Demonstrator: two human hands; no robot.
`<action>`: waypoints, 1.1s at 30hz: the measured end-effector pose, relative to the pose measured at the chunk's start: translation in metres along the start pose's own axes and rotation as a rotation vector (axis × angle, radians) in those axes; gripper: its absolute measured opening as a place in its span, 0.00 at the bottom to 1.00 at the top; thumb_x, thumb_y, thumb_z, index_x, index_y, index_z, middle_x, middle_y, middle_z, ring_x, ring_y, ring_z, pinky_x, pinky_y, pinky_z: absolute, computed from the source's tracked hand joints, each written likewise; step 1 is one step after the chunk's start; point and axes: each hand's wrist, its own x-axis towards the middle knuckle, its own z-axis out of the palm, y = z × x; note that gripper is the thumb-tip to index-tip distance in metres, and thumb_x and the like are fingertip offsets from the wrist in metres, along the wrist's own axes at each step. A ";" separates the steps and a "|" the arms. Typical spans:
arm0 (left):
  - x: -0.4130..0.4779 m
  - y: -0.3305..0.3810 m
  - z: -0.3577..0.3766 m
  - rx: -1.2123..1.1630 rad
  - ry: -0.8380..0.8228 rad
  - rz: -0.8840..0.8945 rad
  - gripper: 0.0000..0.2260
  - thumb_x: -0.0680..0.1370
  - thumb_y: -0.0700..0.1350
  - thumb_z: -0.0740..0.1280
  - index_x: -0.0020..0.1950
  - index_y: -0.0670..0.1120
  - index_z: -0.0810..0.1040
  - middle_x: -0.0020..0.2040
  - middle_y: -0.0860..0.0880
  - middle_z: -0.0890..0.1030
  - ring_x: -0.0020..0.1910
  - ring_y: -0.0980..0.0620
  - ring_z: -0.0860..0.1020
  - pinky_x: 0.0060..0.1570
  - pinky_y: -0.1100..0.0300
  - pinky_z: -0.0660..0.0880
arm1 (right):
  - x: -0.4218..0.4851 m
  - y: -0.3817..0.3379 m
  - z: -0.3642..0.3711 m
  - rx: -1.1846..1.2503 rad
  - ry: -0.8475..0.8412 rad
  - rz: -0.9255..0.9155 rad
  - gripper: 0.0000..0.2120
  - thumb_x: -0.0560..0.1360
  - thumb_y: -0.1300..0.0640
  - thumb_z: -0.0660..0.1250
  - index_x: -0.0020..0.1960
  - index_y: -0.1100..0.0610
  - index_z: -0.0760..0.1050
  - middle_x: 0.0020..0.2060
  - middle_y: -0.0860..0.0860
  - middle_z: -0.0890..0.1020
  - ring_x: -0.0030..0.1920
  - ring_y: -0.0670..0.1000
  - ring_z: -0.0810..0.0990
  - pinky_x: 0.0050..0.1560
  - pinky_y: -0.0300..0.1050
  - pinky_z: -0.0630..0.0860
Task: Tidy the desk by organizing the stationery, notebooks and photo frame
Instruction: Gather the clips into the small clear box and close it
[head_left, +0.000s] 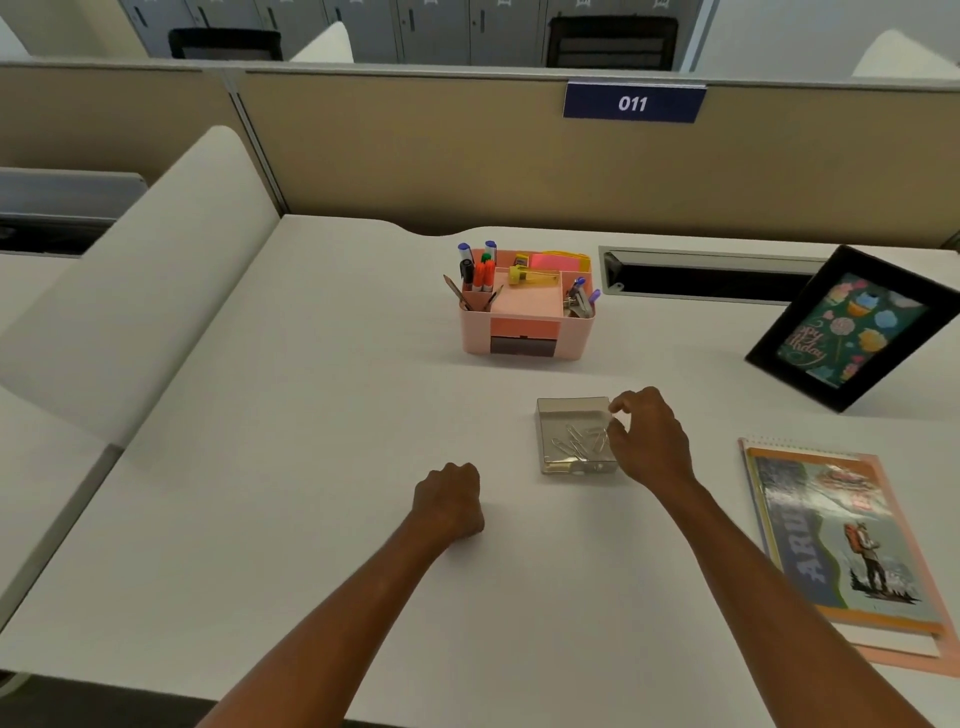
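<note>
The clear box (571, 405) of paper clips (577, 442) lies on the worktop (311, 415), touching the fingertips of the right hand (652, 436). That hand's fingers are curled narrow at the box's right wall, though whether they pinch the wall or a clip I cannot tell. The box looks light, stiff and slick, and its loose clips would spill if it tipped. It is best taken by two opposite walls and kept level. The left hand (449, 501) rests as a closed fist, apparently holding nothing, to the left of the box. Beyond both hands stands the pink organizer (475, 332). To the right of the right hand are the photo frame (852, 332) and notebooks (852, 540).
</note>
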 end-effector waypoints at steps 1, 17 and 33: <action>0.000 0.001 0.002 0.013 0.011 0.001 0.09 0.71 0.38 0.65 0.52 0.42 0.72 0.51 0.44 0.78 0.51 0.43 0.79 0.44 0.57 0.73 | -0.001 0.002 0.001 0.003 0.008 0.008 0.08 0.76 0.59 0.65 0.55 0.57 0.76 0.57 0.54 0.74 0.53 0.57 0.78 0.50 0.49 0.73; -0.012 0.013 0.021 0.174 0.249 0.065 0.11 0.72 0.31 0.65 0.52 0.41 0.73 0.52 0.43 0.78 0.50 0.43 0.78 0.40 0.57 0.67 | 0.002 0.023 0.017 0.019 -0.179 0.217 0.16 0.74 0.47 0.68 0.56 0.56 0.76 0.55 0.54 0.79 0.55 0.58 0.77 0.47 0.45 0.69; 0.001 -0.011 0.020 -0.014 0.106 0.116 0.10 0.73 0.44 0.67 0.48 0.39 0.72 0.45 0.43 0.76 0.48 0.40 0.78 0.39 0.57 0.68 | 0.004 0.027 0.023 0.067 -0.238 0.233 0.13 0.73 0.50 0.67 0.53 0.57 0.77 0.55 0.55 0.80 0.55 0.58 0.77 0.50 0.47 0.72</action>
